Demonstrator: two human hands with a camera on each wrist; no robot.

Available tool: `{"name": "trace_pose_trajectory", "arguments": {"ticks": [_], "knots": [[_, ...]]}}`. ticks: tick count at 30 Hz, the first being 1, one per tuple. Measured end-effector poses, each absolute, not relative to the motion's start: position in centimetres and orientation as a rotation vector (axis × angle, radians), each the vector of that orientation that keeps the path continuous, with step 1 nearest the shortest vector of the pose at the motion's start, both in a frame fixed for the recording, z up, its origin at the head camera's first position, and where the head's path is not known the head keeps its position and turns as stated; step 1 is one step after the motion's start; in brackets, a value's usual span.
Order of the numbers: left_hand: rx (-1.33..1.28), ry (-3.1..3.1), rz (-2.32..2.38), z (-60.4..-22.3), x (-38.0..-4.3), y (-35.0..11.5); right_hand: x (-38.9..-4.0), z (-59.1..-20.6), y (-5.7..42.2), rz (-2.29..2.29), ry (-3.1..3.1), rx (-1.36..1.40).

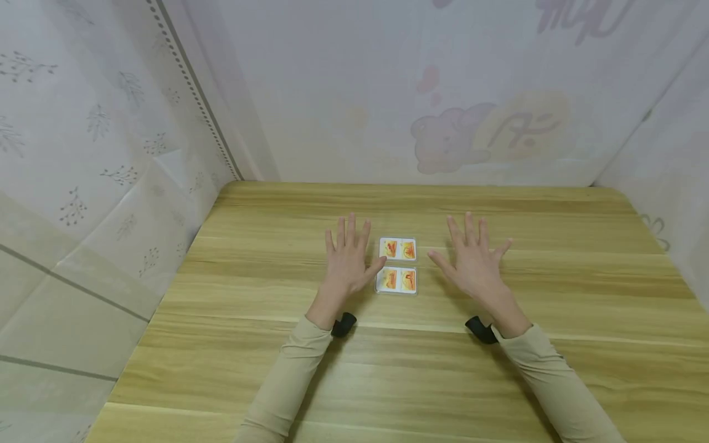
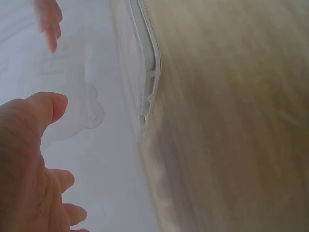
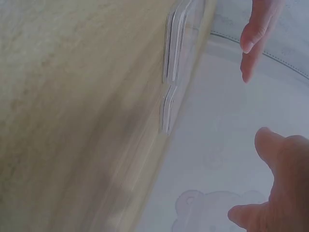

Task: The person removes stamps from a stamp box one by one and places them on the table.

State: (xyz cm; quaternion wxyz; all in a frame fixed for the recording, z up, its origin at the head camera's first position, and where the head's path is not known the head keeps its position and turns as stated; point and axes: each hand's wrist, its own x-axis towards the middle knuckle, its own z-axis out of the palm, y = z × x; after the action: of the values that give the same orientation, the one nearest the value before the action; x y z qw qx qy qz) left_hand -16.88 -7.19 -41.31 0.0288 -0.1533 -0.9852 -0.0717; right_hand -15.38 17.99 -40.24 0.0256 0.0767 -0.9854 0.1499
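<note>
Two flat, clear-edged cases lie one behind the other on the wooden table, the far case (image 1: 399,249) and the near case (image 1: 397,280). Each shows two small orange and yellow pictures on white. To their left, my left hand (image 1: 346,263) is held palm down with fingers spread, its thumb tip overlapping the cases' left edges in the head view. My right hand (image 1: 474,268) is spread the same way on the right, its thumb pointing toward them. Both wrist views show the hands raised above the tabletop, holding nothing. The cases appear edge-on there, a clear rim (image 2: 153,63) showing in the left wrist view.
The wood-grain table (image 1: 388,381) reaches back to a pale curtain (image 1: 332,92) with a faint cartoon bear print. A leaf-patterned sheet (image 1: 100,160) hangs along the left side. Black wrist mounts (image 1: 344,325) sit below both hands.
</note>
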Motion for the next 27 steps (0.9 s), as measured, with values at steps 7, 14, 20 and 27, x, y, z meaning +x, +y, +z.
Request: {"name": "trace_pose_trajectory", "arguments": {"ticks": [7, 14, 20, 27], "knots": [[-0.661, -3.048, -0.539, -41.1, -16.9, -7.6, -15.3, -40.2, 17.7, 0.482, -3.019, 0.267], [-0.785, -3.072, -1.003, -40.9, -16.9, -7.9, -15.2, -40.1, 17.2, 0.622, -2.931, 0.364], [-0.853, -3.018, -1.265, -41.1, -17.0, -8.1, -15.1, -40.4, 16.6, 0.859, -2.867, 0.467], [-0.859, -3.056, -1.357, -41.0, -16.8, -8.4, -14.8, -40.6, 15.6, 1.017, -2.949, 0.499]]}}
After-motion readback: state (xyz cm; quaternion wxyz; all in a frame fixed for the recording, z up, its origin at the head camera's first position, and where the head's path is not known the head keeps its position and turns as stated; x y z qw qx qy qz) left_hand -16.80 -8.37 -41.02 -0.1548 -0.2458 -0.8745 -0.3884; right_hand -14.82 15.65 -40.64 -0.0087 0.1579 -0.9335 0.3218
